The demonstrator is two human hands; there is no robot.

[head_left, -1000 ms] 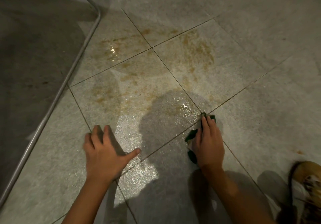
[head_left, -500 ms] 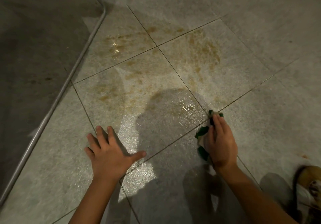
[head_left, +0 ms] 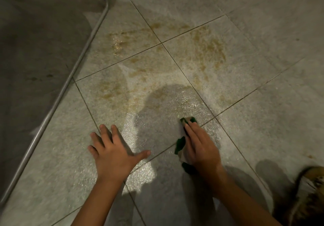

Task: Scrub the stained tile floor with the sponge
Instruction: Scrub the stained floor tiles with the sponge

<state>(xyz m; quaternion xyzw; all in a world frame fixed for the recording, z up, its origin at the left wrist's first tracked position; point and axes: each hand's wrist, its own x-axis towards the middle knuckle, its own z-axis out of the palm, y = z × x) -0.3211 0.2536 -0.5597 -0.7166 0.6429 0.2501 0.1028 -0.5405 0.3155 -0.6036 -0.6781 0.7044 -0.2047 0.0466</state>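
Now | sponge [head_left: 180, 144] slid left off grout crossing [head_left: 216, 117] | right hand [head_left: 201, 148] flat-fingered, pressing it | left hand [head_left: 112, 153] splayed, empty, bracing on tile floor [head_left: 266, 134] | brown stains [head_left: 208, 50] beyond unscrubbed

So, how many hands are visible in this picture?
2. The left hand lies flat on the tile floor, fingers spread. The right hand, to its right, presses the green sponge onto the floor. No other hand seems hidden.

tile floor [head_left: 263, 94] looks like rough speckled stone, wet and glossy near the green sponge [head_left: 180, 145]; metal strip [head_left: 57, 99] is smooth, dull-shiny.
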